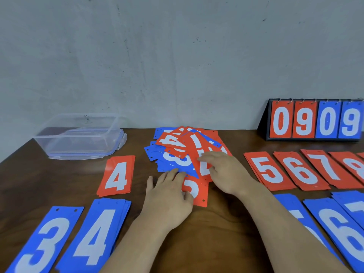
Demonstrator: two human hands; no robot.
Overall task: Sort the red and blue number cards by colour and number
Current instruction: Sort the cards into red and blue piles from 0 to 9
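A mixed heap of red and blue number cards (177, 148) lies mid-table. My left hand (169, 196) rests flat at the heap's near edge, fingers spread over a red card (197, 192) and touching a blue 8 card (177, 162). My right hand (224, 170) lies on a tilted red card (199, 154) in the heap, fingers apart. Sorted red stacks show 4 (117, 175), 5 (268, 170), 6 (301, 170), 7 (327, 166) and 8 (354, 166). Blue stacks show 3 (45, 241), 4 (94, 235), 5 (299, 215), 6 (338, 229).
A clear plastic box (80, 134) on its lid stands at the back left. A flip scoreboard (315, 121) reading 0909 stands at the back right against the grey wall. The dark wooden table (212, 233) shows bare wood between my forearms.
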